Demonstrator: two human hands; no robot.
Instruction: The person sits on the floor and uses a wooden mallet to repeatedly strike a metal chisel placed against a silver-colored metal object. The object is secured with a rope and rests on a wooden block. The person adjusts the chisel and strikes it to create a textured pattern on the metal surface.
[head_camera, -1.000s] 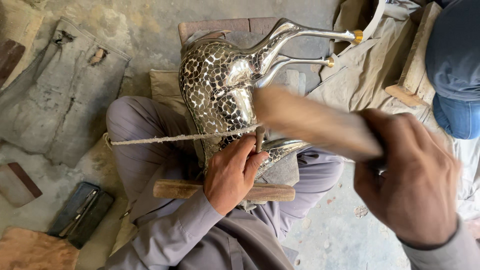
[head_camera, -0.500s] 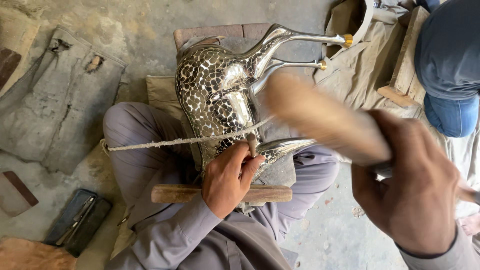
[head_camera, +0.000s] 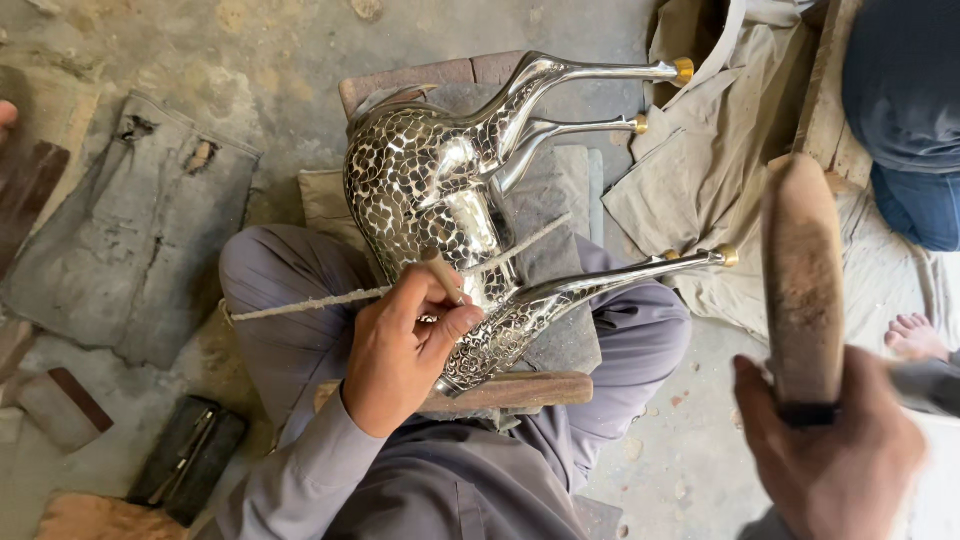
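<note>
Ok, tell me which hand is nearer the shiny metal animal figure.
Left. The left hand rests on the metal animal figure, pinching a small tool against it. The right hand is off to its right, apart, gripping a wooden mallet.

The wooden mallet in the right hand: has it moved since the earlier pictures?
Yes. The mallet, held by the right hand, has swung up and right, away from the metal figure; it now stands upright beyond the figure's legs.

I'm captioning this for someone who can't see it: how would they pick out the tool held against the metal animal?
Start at the shiny scale-patterned metal animal figure lying across the seated person's lap. The left hand rests on its body, pinching a short punch upright against the metal. Unlike the wooden mallet raised in the right hand, it is thin.
</note>
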